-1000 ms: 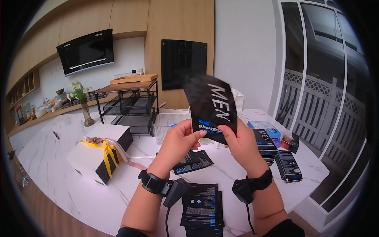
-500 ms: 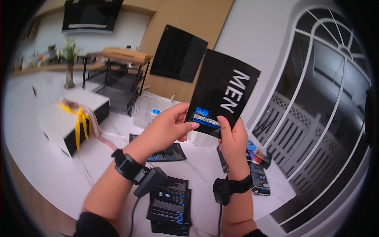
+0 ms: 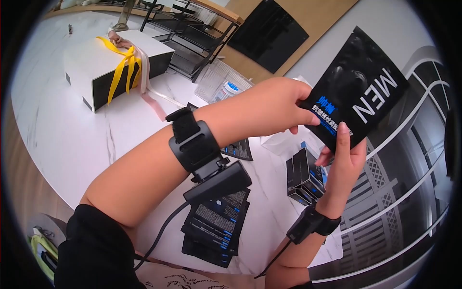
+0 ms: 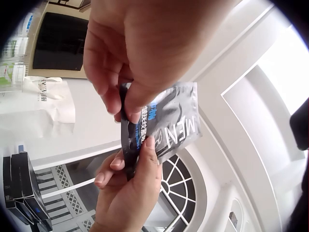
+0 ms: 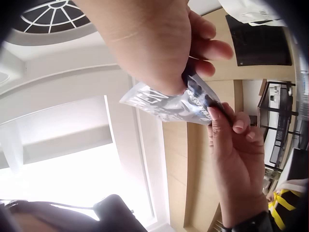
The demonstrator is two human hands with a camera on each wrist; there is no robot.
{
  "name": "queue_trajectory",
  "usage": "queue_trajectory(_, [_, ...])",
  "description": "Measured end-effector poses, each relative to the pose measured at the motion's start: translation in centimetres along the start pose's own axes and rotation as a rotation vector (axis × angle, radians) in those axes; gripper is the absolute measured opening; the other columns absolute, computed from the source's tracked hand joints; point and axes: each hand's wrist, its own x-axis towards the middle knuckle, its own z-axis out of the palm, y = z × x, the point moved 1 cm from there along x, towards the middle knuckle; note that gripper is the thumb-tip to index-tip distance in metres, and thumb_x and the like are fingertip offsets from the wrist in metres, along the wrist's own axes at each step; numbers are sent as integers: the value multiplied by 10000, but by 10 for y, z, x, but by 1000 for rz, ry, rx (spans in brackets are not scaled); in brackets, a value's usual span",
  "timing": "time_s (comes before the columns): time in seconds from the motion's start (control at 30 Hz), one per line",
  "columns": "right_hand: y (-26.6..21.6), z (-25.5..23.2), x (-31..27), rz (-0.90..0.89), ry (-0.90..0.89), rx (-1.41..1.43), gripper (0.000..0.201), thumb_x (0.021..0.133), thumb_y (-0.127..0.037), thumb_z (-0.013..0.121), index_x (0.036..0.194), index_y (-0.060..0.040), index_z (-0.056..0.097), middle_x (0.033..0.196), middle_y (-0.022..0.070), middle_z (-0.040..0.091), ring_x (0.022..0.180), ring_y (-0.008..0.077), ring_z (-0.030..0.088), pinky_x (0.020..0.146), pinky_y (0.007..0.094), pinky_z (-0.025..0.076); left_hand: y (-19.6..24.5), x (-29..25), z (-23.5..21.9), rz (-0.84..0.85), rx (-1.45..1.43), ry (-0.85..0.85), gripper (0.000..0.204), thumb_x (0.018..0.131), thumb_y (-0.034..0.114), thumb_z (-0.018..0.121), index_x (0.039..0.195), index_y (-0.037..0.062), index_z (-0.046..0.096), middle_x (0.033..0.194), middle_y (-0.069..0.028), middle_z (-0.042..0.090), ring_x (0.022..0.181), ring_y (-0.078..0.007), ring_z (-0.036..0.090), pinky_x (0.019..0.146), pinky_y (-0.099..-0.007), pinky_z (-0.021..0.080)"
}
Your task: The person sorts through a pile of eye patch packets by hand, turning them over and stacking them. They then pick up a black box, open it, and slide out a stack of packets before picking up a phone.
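Note:
A black foil sachet (image 3: 358, 84) printed "MEN" is held up high at the right of the head view, above the table. My left hand (image 3: 288, 103) pinches its lower left edge between thumb and fingers. Lower down, my right hand (image 3: 345, 156) grips the bottom edge, its thumb flat on the printed face. In the left wrist view the sachet (image 4: 169, 123) looks creased and shiny, with both hands at one end. A fanned stack of similar black sachets (image 3: 219, 226) lies on the table below. Another sachet (image 3: 239, 150) is partly hidden behind my left forearm.
Black boxes (image 3: 304, 176) stand at the table's right side. A white box (image 3: 86, 70) with a yellow ribbon (image 3: 126, 67) sits at the left. Behind are a clear ribbed basket (image 3: 216, 77) and a black rack (image 3: 190, 36). A white paper bag (image 4: 50, 106) shows in the left wrist view.
The head view has turned and tilted downward. Both hands and the sachet have shifted to the right in it, and the sachet leans further over. Both hands keep their hold.

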Motion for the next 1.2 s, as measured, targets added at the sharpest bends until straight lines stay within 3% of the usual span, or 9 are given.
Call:
queue_trajectory(0.27, [5, -7, 1, -70, -86, 46, 175, 897, -183, 494, 937, -13, 486, 593, 53, 524, 386, 92, 458, 331, 180, 356, 12, -7, -9, 69, 3, -112, 172, 776, 190, 654, 845, 42, 597, 648, 11, 576, 562, -54, 531, 541, -196, 429])
queue_trajectory(0.5, [0, 1, -8, -82, -98, 80, 215, 891, -194, 505, 988, -3, 478, 604, 73, 541, 379, 108, 471, 351, 185, 360, 6, -5, -11, 113, -60, -5, 177, 774, 187, 655, 850, 39, 595, 669, 4, 573, 591, -62, 534, 548, -203, 432])
queue_trajectory(0.7, [20, -7, 10, -143, -40, -24, 116, 830, -69, 560, 928, -8, 570, 861, 43, 573, 767, 156, 580, 616, 231, 448, -17, 4, -8, 47, -44, 196, 191, 811, 166, 598, 964, 55, 575, 842, -6, 575, 713, -67, 538, 589, -211, 454])
queue_trajectory(0.77, [6, -10, 14, -612, -86, -434, 209, 727, -30, 612, 935, -24, 596, 958, 73, 556, 911, 175, 544, 750, 273, 439, -27, 10, -11, -151, -508, 95, 236, 852, 205, 522, 1029, 50, 540, 912, -31, 573, 749, -85, 553, 607, -219, 464])
queue_trajectory(0.8, [5, -10, 11, -499, -64, -377, 277, 641, -43, 653, 917, -60, 632, 1032, 93, 530, 1008, 202, 498, 850, 307, 399, -14, 2, -14, -194, -502, 30, 290, 876, 251, 455, 1063, 37, 514, 912, -42, 576, 751, -98, 564, 631, -229, 472])
queue_trajectory(0.93, [6, -5, 9, -565, -76, -386, 199, 642, -78, 686, 840, -93, 670, 1085, 99, 517, 1015, 238, 499, 877, 315, 388, -10, 5, -8, -130, -428, -124, 328, 855, 347, 530, 1007, 56, 545, 831, -10, 586, 718, -74, 566, 606, -207, 460])
queue_trajectory(1.07, [8, -4, 12, -626, -78, -431, 199, 748, -116, 633, 942, -74, 649, 1124, 109, 515, 1043, 232, 496, 901, 312, 370, -6, 5, -3, -64, -454, -94, 232, 827, 195, 602, 982, 30, 548, 805, -3, 599, 692, -47, 551, 599, -165, 442])
queue_trajectory(1.13, [13, -4, 18, -300, 156, 29, 270, 854, -176, 543, 1075, -23, 572, 1092, 90, 534, 1018, 196, 505, 910, 295, 360, -12, 9, -2, -37, -405, 40, 209, 822, 147, 607, 970, 13, 546, 804, -11, 599, 690, -47, 544, 601, -176, 440])
queue_trajectory(1.2, [13, -13, 17, -176, 32, 151, 301, 881, -197, 504, 1111, -5, 535, 1068, 82, 540, 992, 170, 504, 895, 281, 364, -13, 10, 0, -7, -332, 80, 197, 820, 136, 610, 954, 8, 543, 795, -11, 594, 688, -46, 538, 599, -181, 437])
